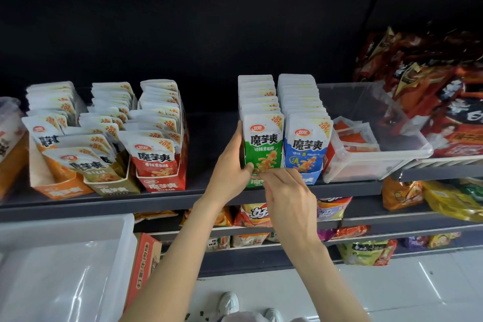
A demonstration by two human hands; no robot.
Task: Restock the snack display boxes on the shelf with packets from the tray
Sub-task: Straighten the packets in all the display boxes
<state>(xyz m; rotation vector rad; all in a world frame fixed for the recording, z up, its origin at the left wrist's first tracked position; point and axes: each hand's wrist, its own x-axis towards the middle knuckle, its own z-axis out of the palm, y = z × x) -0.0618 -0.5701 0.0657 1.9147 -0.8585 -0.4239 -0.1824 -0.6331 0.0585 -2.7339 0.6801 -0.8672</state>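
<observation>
On a dark shelf (183,197), the left hand (230,165) grips the left side of the green snack display box (262,149), thumb on its front packet. The right hand (285,191), just below the box, pinches its lower front edge. The packets look light, soft and slippery, best held by their flat sides.

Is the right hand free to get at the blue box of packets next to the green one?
Probably yes. The right hand sits just below the blue box, whose front faces it with nothing between. Its fingers seem busy at the green box, though.
</observation>
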